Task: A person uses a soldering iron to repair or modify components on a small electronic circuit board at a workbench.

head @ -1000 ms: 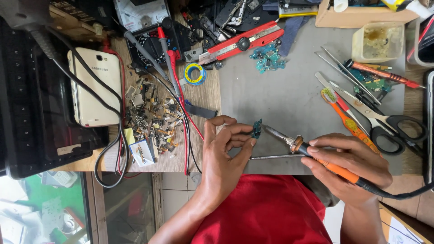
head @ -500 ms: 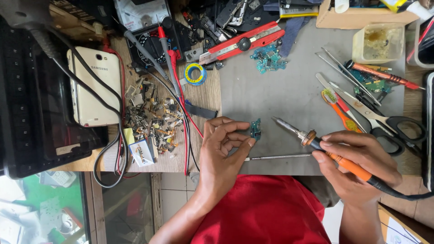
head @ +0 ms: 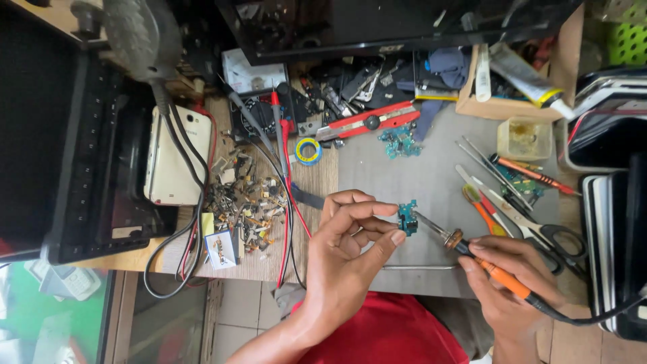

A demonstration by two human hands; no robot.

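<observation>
Teal circuit board (head: 407,218) in left hand (head: 347,253)

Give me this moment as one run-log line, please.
left hand: pinches small teal circuit board above grey mat | right hand: grips orange-handled soldering iron | tip: at board's edge

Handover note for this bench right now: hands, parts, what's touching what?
Left hand pinches a small teal circuit board just above the grey mat. Right hand grips an orange-handled soldering iron, tip at the board's edge. Thin metal rod lies on the mat below the board. Scissors and screwdrivers sit to the right, a white phone and scrap pile to the left. Joint condition too small to tell.
</observation>
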